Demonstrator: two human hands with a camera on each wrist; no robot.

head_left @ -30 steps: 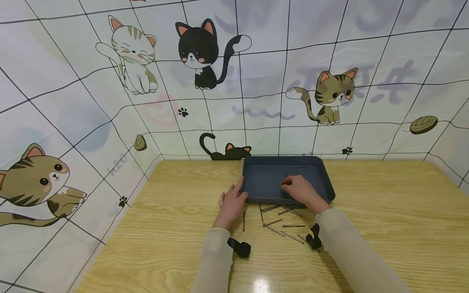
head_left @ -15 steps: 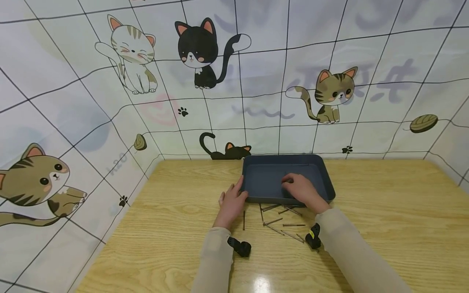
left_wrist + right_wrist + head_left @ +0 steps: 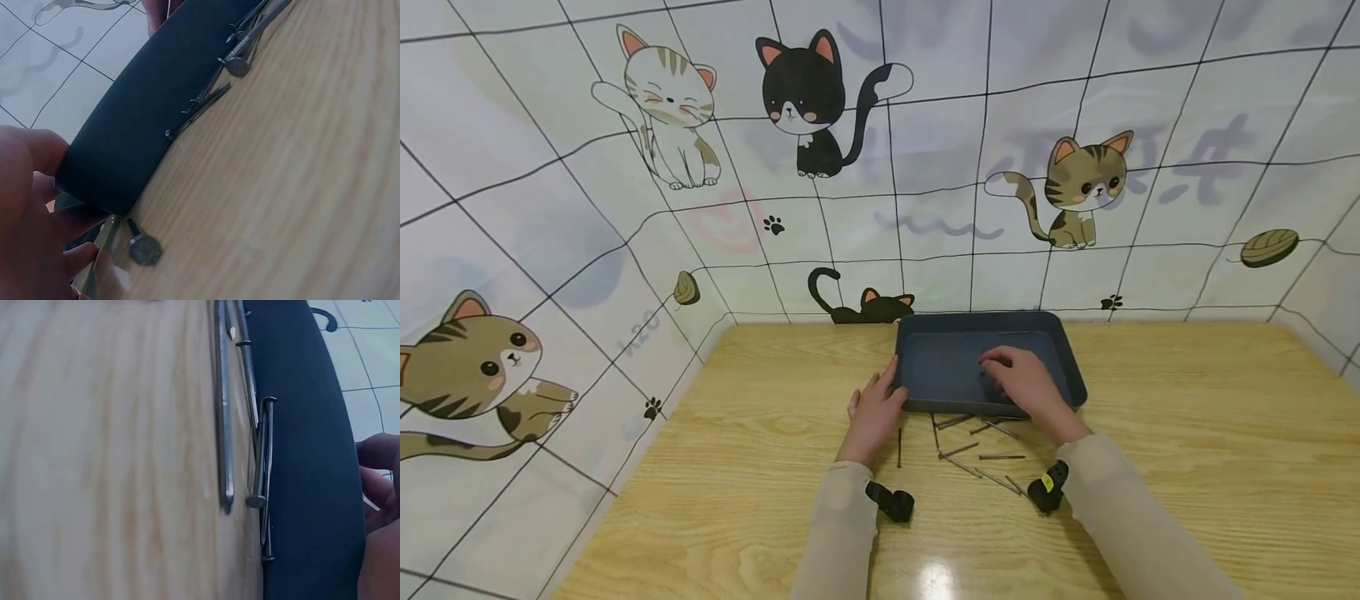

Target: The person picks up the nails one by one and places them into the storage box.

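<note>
Cartoon-cat wall panels close in a pale wooden tabletop, and both hands work at a dark tray near its far edge. The left hand rests with relaxed fingers against the tray's near-left corner, gripping nothing; the left wrist view shows its fingers touching the tray wall there. The right hand reaches over the near rim into the tray, fingers bent down toward the floor; whether they pinch a nail, I cannot tell. Loose nails lie scattered on the tabletop just in front of the tray's near wall, between the two forearms, their long axes mostly running left to right or slanting. Several lie tight along the wall. One nail lies apart, pointing away from the person, just beside the left wrist. The main scatter sits nearer the right hand
</note>
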